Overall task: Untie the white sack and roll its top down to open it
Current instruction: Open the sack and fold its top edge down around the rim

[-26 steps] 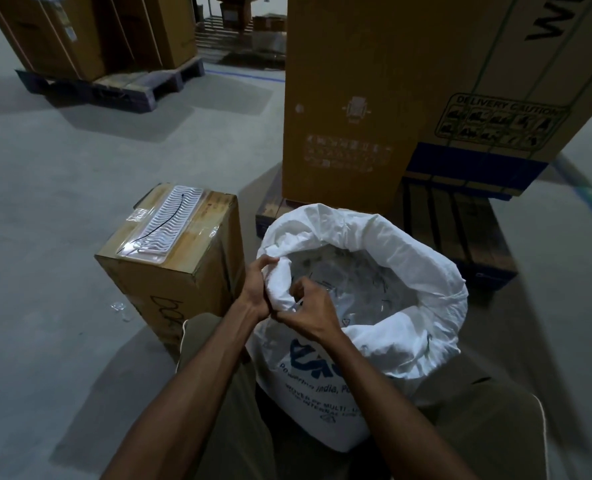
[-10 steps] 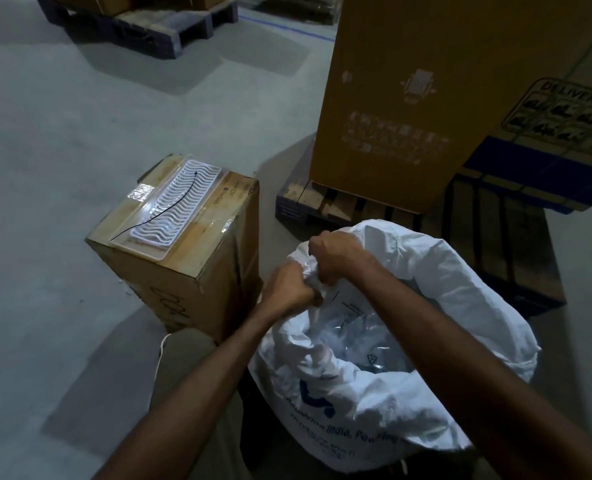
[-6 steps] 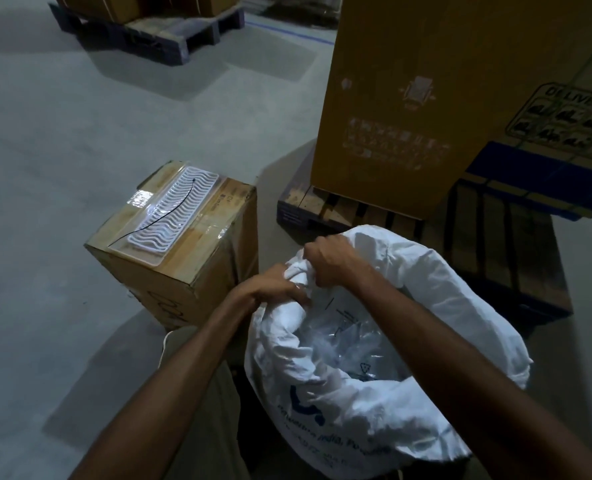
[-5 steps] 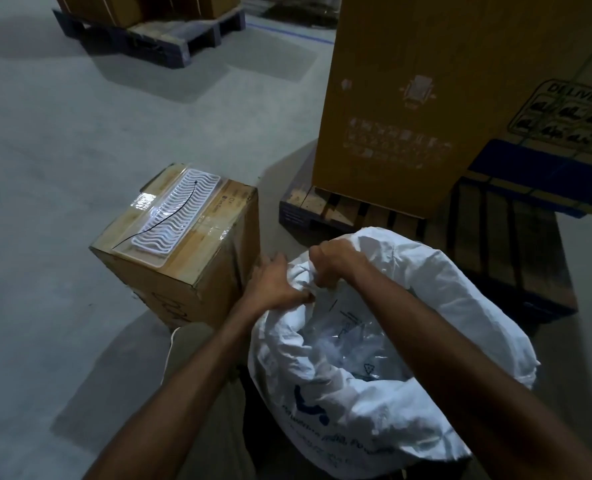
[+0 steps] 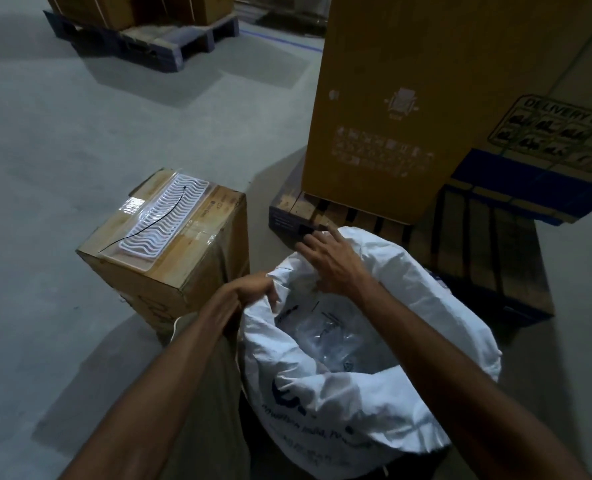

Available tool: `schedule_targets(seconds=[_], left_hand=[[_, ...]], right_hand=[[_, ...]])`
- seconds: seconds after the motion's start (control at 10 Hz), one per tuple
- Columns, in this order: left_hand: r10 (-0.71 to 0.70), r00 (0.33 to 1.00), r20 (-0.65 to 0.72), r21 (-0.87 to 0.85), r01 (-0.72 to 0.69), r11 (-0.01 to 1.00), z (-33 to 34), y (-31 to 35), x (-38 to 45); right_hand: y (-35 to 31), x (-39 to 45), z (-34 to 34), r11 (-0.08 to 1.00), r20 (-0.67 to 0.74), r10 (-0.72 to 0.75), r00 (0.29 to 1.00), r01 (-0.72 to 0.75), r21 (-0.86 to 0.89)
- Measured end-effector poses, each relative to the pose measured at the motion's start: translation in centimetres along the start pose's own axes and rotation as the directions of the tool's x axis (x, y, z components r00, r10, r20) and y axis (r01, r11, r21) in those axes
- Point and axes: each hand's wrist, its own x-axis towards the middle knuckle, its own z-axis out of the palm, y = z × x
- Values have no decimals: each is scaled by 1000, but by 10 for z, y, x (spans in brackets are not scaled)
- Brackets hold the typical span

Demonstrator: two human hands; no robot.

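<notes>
The left hand's (image 5: 253, 289) fingers are curled over the near-left rim of the white woven plastic sack (image 5: 408, 393), pinching a fold of its fabric. The right hand's (image 5: 329, 261) fingers are spread and fairly straight, reaching over the far-left part of the same rim; the palm lies against the cloth, and whether the thumb grips anything underneath cannot be told. Both bare forearms run back from the sack's mouth toward the camera.

The sack stands upright on the grey concrete floor (image 5: 62, 133), its mouth wide open and its top rolled down into a thick collar. Blue printed lettering shows on its near side. Inside lie clear plastic packets (image 5: 325, 337), dim and hard to make out.

Just left of the sack stands a brown cardboard box (image 5: 190, 258) sealed with clear tape, and on top of the box rests a white ribbed plastic tray (image 5: 164, 225) with a thin black cord across it. Behind the sack is a dark wooden pallet (image 5: 460, 258) carrying a tall brown carton (image 5: 426, 98) with a blue band. Far beyond the sack, to its left, is another loaded pallet (image 5: 156, 32).
</notes>
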Motion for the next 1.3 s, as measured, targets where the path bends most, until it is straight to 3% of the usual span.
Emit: schedule_targets(seconds=[0.1, 0.2, 0.3, 0.4, 0.5, 0.6, 0.7, 0.8, 0.9, 1.0, 1.1, 1.2, 1.3], left_hand=[[-99, 990, 104, -87, 108, 990, -8, -7, -13], [-37, 998, 56, 145, 29, 989, 1, 0, 5], [215, 955, -206, 672, -22, 740, 19, 5, 20], [423, 857, -295, 797, -24, 603, 53, 18, 20], [451, 802, -390, 733, -26, 680, 76, 16, 43], [400, 841, -365, 623, -99, 776, 66, 17, 56], [293, 924, -246, 514, -132, 848, 49, 18, 67], [242, 970, -40, 457, -198, 867, 31, 25, 70], [201, 978, 48, 485, -199, 851, 24, 16, 98], [328, 943, -59, 597, -230, 768, 31, 22, 91], [631, 762, -144, 825, -260, 502, 54, 45, 73], [636, 763, -115, 822, -286, 492, 79, 63, 73], [496, 862, -100, 770, -248, 587, 85, 72, 78]], right_hand=[[-7, -4, 7, 997, 147, 74, 986, -70, -33], [-4, 0, 6, 973, 186, 169, 968, -194, 122], [-1, 7, -3, 919, 296, 233, 926, -309, 245], [2, 20, -22, 894, 471, 204, 858, -359, 267], [10, 30, -30, 850, 642, 154, 751, -432, 302], [13, 25, -20, 877, 595, 151, 789, -385, 287], [12, 4, 3, 957, 250, 158, 955, -211, 201], [14, -14, 16, 950, 118, 313, 942, -311, -34], [23, -19, 16, 891, 222, 416, 882, -444, 93], [34, -19, 4, 851, 260, 437, 861, -490, 190], [38, -14, -5, 844, 347, 419, 839, -501, 193], [45, -9, -16, 808, 627, 297, 720, -539, 236], [54, -15, -16, 793, 666, 268, 697, -552, 259]])
